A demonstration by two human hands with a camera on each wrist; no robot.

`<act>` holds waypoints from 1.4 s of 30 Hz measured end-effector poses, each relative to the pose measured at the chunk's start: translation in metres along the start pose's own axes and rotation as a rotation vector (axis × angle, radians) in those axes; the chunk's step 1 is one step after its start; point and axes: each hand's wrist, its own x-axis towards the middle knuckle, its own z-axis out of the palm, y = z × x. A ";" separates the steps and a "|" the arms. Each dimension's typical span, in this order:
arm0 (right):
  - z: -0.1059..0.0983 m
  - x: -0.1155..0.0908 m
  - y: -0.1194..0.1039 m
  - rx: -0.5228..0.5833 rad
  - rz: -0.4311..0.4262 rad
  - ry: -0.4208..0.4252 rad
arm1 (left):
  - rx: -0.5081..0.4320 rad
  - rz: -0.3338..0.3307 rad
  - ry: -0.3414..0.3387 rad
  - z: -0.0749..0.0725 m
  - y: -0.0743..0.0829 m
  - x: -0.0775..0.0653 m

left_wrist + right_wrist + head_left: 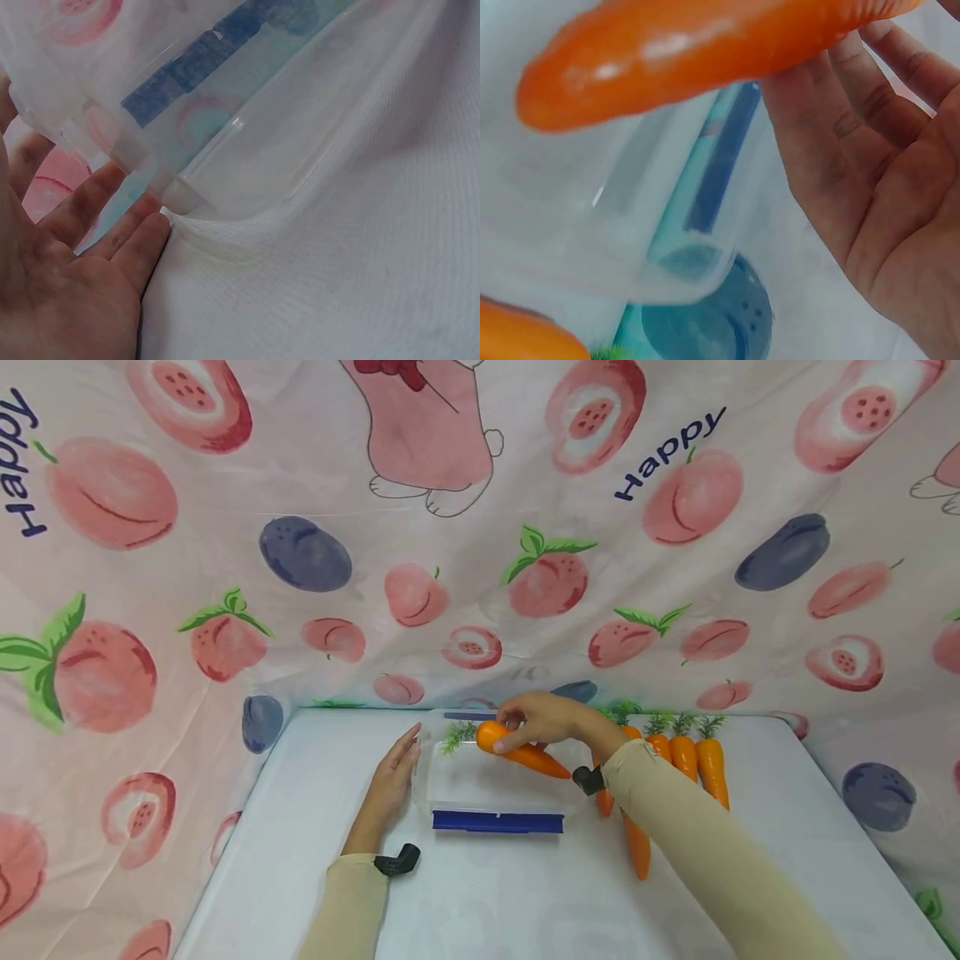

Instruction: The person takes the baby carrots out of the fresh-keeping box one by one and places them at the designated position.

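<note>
A clear plastic box point(465, 789) with blue latches point(498, 822) stands toward the back of the white table. My left hand point(392, 781) rests against the box's left side, fingers extended along its wall, as the left wrist view also shows. Over the box, my right hand point(551, 717) pinches an orange carrot point(536, 762) near its thick end. The carrot's green top point(459, 737) points left and its tip points right, tilted down. In the right wrist view the carrot point(682, 52) hangs above the box wall point(697, 289).
Several carrots point(711, 770) with green tops lie side by side right of the box. My right forearm partly covers them, and one carrot's tip point(637, 852) shows below the sleeve. A fruit-patterned cloth point(465, 543) hangs behind the white table point(300, 827).
</note>
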 end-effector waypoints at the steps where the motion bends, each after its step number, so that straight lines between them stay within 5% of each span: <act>1: -0.002 -0.003 0.001 0.004 0.001 0.011 | 0.002 -0.002 0.000 0.000 0.000 0.000; 23: -0.033 -0.075 0.047 0.235 0.090 0.179 | -0.015 0.000 0.007 0.000 -0.003 0.000; 42: -0.036 -0.159 0.130 0.282 0.193 0.389 | 0.004 -0.016 0.013 0.001 -0.001 0.000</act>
